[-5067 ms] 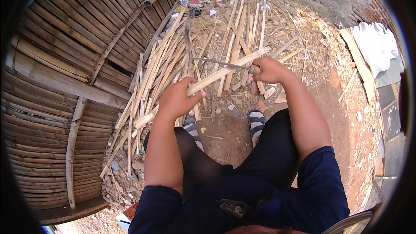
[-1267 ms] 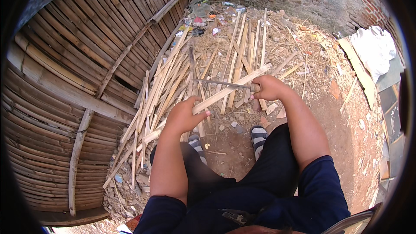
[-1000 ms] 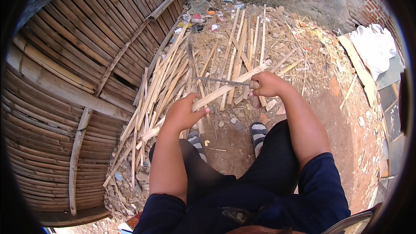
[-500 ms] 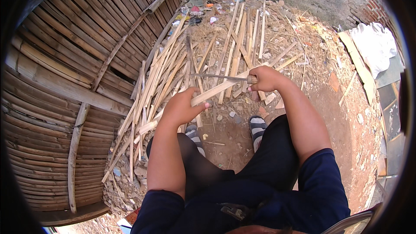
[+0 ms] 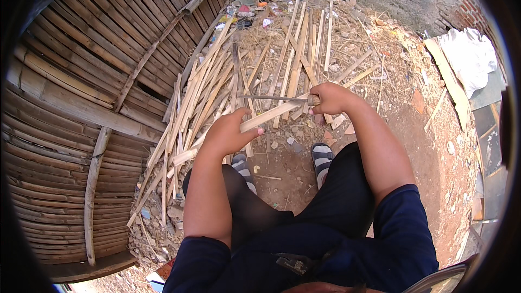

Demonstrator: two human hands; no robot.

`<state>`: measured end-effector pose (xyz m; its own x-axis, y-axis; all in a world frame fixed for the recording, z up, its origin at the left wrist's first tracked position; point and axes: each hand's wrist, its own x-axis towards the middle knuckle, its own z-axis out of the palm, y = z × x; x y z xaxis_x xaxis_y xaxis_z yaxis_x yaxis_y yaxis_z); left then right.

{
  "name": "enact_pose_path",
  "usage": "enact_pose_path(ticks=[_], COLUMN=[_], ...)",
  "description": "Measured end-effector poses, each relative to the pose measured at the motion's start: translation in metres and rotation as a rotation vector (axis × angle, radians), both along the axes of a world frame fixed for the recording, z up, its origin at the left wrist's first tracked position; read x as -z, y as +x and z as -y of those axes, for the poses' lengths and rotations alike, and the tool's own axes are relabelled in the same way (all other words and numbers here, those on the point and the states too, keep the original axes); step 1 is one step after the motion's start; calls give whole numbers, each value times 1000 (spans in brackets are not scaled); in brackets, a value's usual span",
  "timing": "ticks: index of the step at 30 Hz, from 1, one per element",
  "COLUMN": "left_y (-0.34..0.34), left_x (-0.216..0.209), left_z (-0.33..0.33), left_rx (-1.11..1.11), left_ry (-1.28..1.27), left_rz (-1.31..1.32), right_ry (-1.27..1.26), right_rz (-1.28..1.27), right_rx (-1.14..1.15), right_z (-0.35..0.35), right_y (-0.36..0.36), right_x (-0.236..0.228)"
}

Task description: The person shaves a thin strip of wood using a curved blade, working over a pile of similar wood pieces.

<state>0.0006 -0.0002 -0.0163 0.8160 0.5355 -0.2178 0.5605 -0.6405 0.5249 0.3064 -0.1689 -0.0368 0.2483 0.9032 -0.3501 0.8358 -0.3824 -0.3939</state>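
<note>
Littered dirt ground (image 5: pixel 285 187) — left hand (image 5: pixel 227 133) grasping pale wooden strip (image 5: pixel 271 116) — right hand (image 5: pixel 332 99) clenched round knife (image 5: pixel 271 97).

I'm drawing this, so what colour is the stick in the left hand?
The stick is pale, creamy yellow, best seen in the head view.

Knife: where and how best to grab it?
Probably by its brown handle, from the right: that is the short, thick end, while the long, thin blade of the knife points left. The right hand holds it there.
</note>
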Motion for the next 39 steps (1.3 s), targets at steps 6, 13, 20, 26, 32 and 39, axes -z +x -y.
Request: enact_pose_path(ticks=[6,13,20,26,32,39], left_y=[1,-4,-1,-3,1,3], left_x=[-2,3,-12,-8,-15,-13], left_z=[1,-3,1,1,4,4], left_rx=[0,-27,-46,-39,-86,-108], left_ry=[23,12,-45,-17,5,18], left_rz=[2,27,-65,-31,46,80], right_ry=[-13,16,-18,44,134,164], right_rz=[-24,-26,34,23,152,61], right_rx=[-27,-11,-35,21,176,-1], right_z=[-1,4,4,12,28,23], right_y=[0,-1,-17,-10,6,-16], right_x=[-6,-8,-24,-27,-33,-34])
